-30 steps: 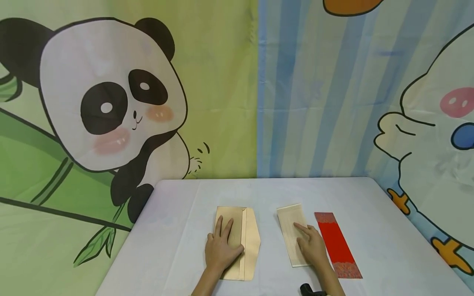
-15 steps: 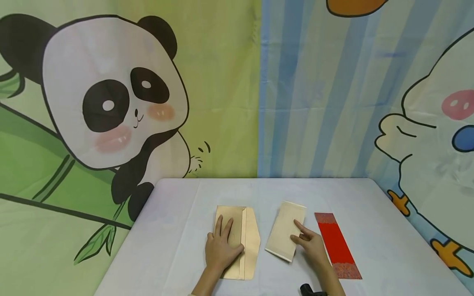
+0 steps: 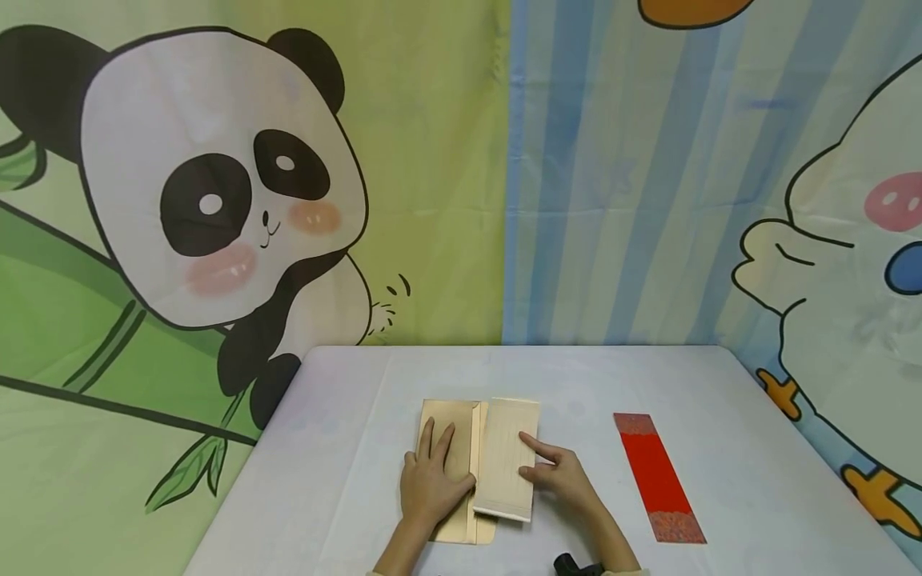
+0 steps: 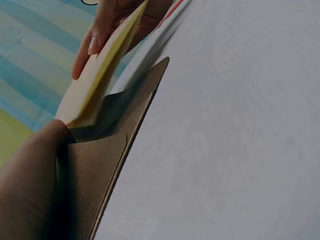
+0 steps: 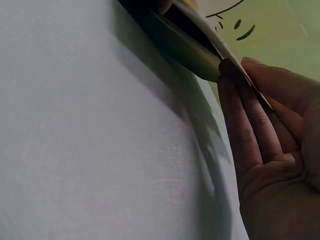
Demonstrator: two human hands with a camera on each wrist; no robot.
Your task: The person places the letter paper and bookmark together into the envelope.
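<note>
My left hand [image 3: 430, 484] lies with fingers spread on a tan paper envelope [image 3: 461, 448], whose long flap is folded out to the right. A flat cream folded paper [image 3: 507, 464] is pinched at its right edge between the thumb and fingers of my right hand [image 3: 565, 476]. In the head view this paper covers most of the flap, its left edge close to my left thumb. The left wrist view shows the folded paper [image 4: 87, 90] tilted up above the brown-looking envelope [image 4: 100, 170]. From the right wrist, the thumb lies on one face and the fingers [image 5: 242, 125] on the other.
A long red paper strip [image 3: 659, 480] with patterned ends lies on the white table [image 3: 346, 480] to the right. Below my right wrist shows part of a black object [image 3: 572, 566]. Cartoon-printed curtains [image 3: 432, 160] hang behind and beside the table.
My right hand has carried the folded paper left, from beside the red strip to over the envelope's flap, turning it on the way. My left hand has stayed in place.
</note>
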